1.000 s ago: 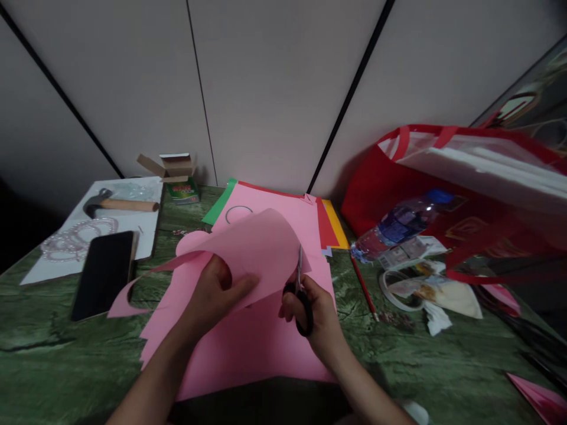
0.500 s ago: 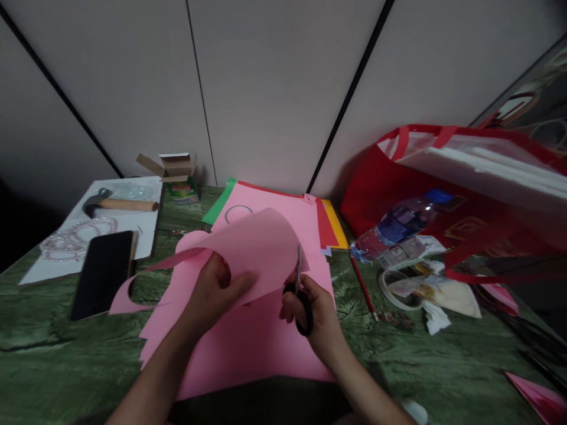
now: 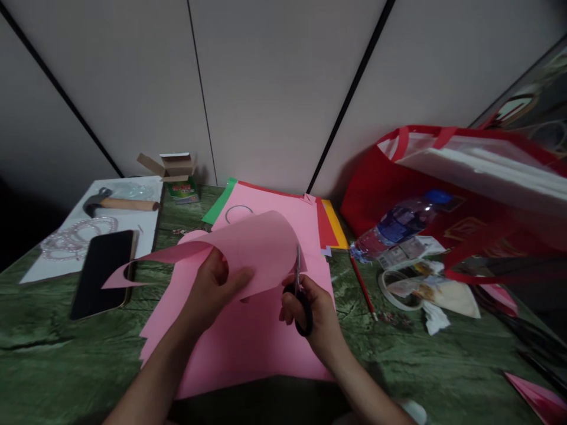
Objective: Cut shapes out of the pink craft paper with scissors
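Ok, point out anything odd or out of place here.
The wooden-handled dark claw hammer seems out of place for work with a curled pink paper sheet and black-handled metal scissors. Farther right, a crumpled white scrap looks like litter.

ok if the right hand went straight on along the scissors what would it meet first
Likely the curled pink paper: the black-handled scissors in the right hand overlap its edge, though depth is unclear.

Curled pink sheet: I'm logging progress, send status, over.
Left hand grips curled pink sheet. Right hand holds scissors at its edge. More pink paper beneath.
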{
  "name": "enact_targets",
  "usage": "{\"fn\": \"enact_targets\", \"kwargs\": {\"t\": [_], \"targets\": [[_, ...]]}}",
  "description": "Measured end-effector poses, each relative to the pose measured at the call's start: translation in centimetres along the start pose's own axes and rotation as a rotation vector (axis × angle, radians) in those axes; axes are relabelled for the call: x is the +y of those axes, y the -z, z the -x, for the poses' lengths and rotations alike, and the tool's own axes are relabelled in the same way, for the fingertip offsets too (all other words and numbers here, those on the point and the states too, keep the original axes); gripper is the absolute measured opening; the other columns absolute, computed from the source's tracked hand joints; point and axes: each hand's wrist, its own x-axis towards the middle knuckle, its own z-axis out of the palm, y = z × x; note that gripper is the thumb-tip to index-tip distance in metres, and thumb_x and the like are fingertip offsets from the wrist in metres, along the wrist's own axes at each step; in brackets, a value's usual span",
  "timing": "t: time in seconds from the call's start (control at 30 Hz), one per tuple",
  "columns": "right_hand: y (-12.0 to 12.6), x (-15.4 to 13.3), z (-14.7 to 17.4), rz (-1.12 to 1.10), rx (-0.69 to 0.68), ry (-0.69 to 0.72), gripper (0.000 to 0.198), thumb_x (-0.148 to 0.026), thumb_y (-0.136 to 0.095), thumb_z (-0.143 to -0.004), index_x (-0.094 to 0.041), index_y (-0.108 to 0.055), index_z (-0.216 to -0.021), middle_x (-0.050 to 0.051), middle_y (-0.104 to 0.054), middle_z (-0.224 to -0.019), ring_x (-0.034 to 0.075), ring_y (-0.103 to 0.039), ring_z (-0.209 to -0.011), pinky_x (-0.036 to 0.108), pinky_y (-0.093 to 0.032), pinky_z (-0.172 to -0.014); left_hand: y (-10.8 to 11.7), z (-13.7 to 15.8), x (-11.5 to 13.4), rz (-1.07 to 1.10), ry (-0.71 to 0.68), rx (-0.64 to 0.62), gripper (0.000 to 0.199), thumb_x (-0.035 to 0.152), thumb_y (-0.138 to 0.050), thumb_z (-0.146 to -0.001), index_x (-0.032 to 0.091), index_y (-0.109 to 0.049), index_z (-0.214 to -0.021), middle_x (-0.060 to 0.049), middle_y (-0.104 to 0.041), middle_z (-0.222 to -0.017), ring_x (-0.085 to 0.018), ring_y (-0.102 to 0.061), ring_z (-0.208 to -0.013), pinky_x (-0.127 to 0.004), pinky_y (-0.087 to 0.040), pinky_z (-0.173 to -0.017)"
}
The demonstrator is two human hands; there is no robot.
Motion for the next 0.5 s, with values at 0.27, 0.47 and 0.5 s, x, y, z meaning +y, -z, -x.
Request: {"fn": "enact_targets", "kwargs": {"t": [0.27, 0.47, 0.5], "targets": [[-0.03, -0.03, 0.15, 0.006, -0.010, -0.021, 0.018, -0.027, -0.062, -0.067, -0.019, -0.051, -0.078, -0.008, -0.051, -0.044, 0.009, -0.048, -0.035, 0.020, -0.036, -0.036, 0.20, -0.24, -0.06, 0.020, -0.006, 0.031, 0.030, 0.025, -0.068, -0.072, 0.021, -0.053, -0.099, 0.003, -0.064, -0.071, -0.006, -0.052, -0.043, -0.017, -0.045, -0.041], [-0.17, 0.18, 0.20, -0.051, -0.044, -0.008, 0.019, -0.029, -0.063, -0.069, -0.019, -0.051, -0.078, -0.010, -0.047, -0.040, 0.010, -0.048, -0.036, 0.022, -0.037, -0.039, 0.37, -0.72, -0.38, 0.382, 0.221, -0.005, 0.037, 0.053, -0.051, -0.078, 0.017, -0.061, -0.075, -0.003, -0.063, -0.056, -0.014, -0.059, -0.049, -0.025, -0.049, -0.047], [-0.20, 0.18, 0.23, -0.063, -0.046, -0.007, 0.020, -0.031, -0.064, -0.069, -0.019, -0.050, -0.079, -0.010, -0.047, -0.041, 0.011, -0.048, -0.036, 0.022, -0.037, -0.039, 0.21, -0.77, -0.44, 0.419, 0.231, 0.014, 0.038, 0.055, -0.053, -0.076, 0.018, -0.062, -0.074, -0.003, -0.064, -0.058, -0.015, -0.060, -0.052, -0.026, -0.050, -0.049]]}}
